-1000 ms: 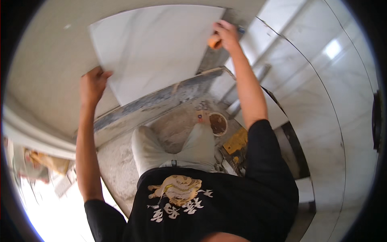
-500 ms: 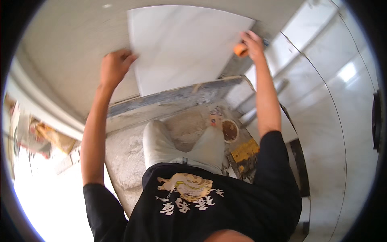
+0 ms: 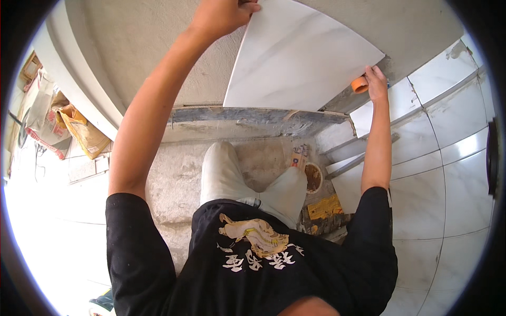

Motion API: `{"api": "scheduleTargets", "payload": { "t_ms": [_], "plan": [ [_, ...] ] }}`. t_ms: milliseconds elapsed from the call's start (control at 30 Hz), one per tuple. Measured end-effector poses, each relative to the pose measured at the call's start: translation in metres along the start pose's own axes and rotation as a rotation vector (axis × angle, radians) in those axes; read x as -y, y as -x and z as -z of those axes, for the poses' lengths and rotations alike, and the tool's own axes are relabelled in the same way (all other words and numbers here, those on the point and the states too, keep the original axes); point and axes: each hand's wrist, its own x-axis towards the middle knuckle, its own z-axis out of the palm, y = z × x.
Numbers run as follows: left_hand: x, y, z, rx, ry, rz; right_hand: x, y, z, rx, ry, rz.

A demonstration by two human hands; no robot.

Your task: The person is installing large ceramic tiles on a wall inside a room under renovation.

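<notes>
Since the earlier frame, the left hand (image 3: 224, 16) has been moved farther up the left edge of the tile (image 3: 303, 60), and the whole view has shifted. The right hand (image 3: 375, 84) is kept by the right edge. The pale tile lies between the two sets of fingers, its near edge along the dark ledge (image 3: 221, 115) below them. The left fingers are curled together at the tile's edge; whether it is clamped cannot be told. The right fingers seem to be closed on an orange round thing (image 3: 360, 85), their tips against or just beside the tile.

As a judgement, the tile could be slid or tilted out of line if it is pressed unevenly by the two hands. A corner could be chipped by a knock from the orange thing, and the left fingertips could be pinched under the edge.

No writing is seen on the tile. Below the fingers, pale characters are printed on the black shirt (image 3: 211, 237). Well left of the left fingers, red print is borne by a sack (image 3: 48, 124), too small to be read.
</notes>
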Motion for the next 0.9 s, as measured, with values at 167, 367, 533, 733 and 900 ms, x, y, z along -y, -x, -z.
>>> {"api": "scheduleTargets", "payload": {
  "t_ms": [167, 367, 533, 733, 900],
  "plan": [
    [0.036, 0.001, -0.022, 0.121, -0.002, -0.059, -0.010, -0.009, 0.026, 0.003, 0.023, -0.005],
    [0.056, 0.057, -0.045, -0.001, 0.181, 0.118, -0.009, -0.002, -0.006, -0.055, -0.003, 0.019],
    [0.086, 0.127, -0.088, -0.024, 0.191, 0.223, 0.008, 0.008, -0.006, -0.065, 0.054, -0.049],
    [0.150, 0.226, -0.149, -0.012, 0.175, 0.341, 0.014, 0.013, -0.004, -0.126, 0.070, -0.084],
    [0.149, 0.230, -0.152, 0.013, 0.192, 0.436, 0.009, 0.012, 0.001, -0.129, 0.064, -0.111]
  ]
}}
